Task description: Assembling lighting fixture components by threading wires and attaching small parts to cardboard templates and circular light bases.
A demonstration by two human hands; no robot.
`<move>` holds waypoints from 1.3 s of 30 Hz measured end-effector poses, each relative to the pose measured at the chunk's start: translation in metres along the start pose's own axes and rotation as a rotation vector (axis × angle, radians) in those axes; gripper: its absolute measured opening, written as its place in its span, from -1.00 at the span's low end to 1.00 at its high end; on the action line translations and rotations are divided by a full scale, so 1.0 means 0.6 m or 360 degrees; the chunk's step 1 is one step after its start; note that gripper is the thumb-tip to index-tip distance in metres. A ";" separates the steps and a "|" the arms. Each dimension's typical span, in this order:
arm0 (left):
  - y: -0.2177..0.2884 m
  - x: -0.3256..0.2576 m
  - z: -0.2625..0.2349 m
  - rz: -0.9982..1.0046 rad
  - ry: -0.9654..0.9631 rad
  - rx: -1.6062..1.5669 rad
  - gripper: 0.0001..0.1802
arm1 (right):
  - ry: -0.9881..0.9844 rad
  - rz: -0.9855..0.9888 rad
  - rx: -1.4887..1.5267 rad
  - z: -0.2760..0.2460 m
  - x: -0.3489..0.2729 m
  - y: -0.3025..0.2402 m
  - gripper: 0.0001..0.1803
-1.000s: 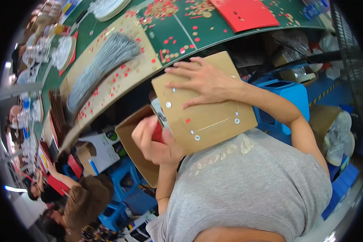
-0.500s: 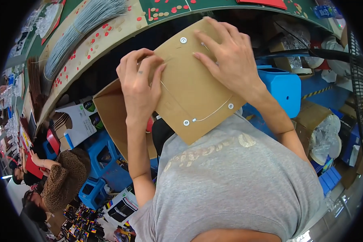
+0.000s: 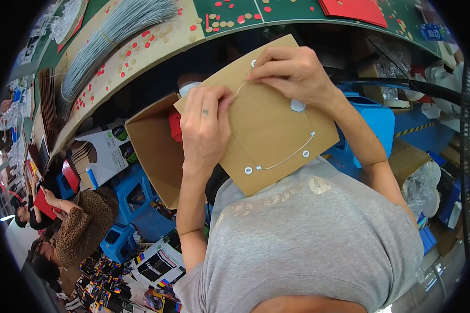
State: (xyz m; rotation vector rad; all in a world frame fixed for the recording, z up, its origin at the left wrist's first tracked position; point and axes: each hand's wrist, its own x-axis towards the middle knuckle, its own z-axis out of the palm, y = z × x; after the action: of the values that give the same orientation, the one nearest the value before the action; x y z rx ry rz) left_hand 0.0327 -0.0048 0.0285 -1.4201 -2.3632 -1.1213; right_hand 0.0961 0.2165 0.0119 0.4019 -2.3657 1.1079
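I hold a brown cardboard sheet in front of my chest, below the table edge. It has small white eyelets and a thin silver cord running between two of them. My left hand grips the sheet's left edge, fingers over the front. At the top of the sheet my right hand pinches the cord near an upper eyelet. A white round disc sits on the sheet just under my right hand.
The green work table above carries a bundle of grey cords, scattered red and tan paper dots, and a red sheet. An open cardboard box stands under the table, blue stools beside it. A seated person is at lower left.
The sheet has risen a little and tilted. My left hand slid down to the left edge, and my right hand moved to the top and took hold of the cord.
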 end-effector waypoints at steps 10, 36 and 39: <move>0.006 -0.002 0.004 0.0026 0.0088 0.0168 -0.75 | -0.0130 -0.0186 -0.0468 0.013 -0.005 -0.033 -0.74; -0.008 0.050 -0.034 0.0426 -0.0755 0.0510 -0.84 | -0.0164 0.0054 0.0009 0.020 0.014 -0.035 -0.88; 0.009 0.024 -0.015 0.0415 -0.0637 0.0631 -0.85 | -0.0326 0.0111 0.0061 0.009 0.021 -0.028 -0.89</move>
State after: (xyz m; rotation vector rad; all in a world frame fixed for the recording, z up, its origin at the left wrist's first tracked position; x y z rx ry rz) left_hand 0.0271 0.0007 0.0445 -1.8491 -2.3614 -0.2990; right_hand 0.0913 0.2014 0.0265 0.4692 -2.5568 1.1961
